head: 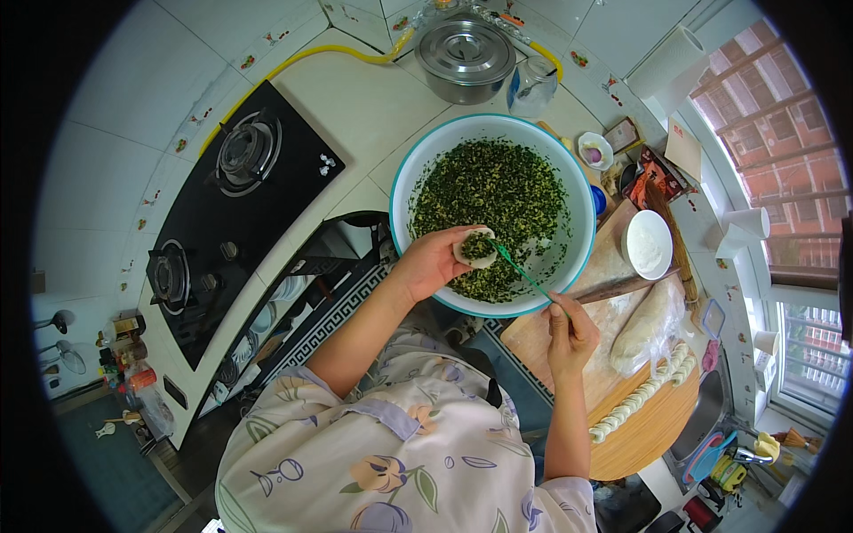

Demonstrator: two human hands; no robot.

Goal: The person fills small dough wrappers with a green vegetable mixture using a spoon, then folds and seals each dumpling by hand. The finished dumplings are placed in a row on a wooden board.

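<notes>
My left hand (430,263) holds a round dough wrapper (487,262) with chopped green filling on it, over the near left part of a large white basin (584,266) with a turquoise rim. Between the fingers of my right hand (572,330) is a thin green utensil (526,276), its tip touching the filling at the wrapper's right edge. Chopped green and yellow filling (490,180) fills much of the basin. At the right, a row of folded dumplings (633,402) lies on a round wooden board (656,433).
A floured cutting board (533,343) bears plastic-covered dough (643,330) and a rolling pin (623,286). A bowl of flour (646,245) stands beside them. A lidded steel pot (465,60) and a glass jar (532,86) stand behind the basin; a black gas stove (266,220) is at left.
</notes>
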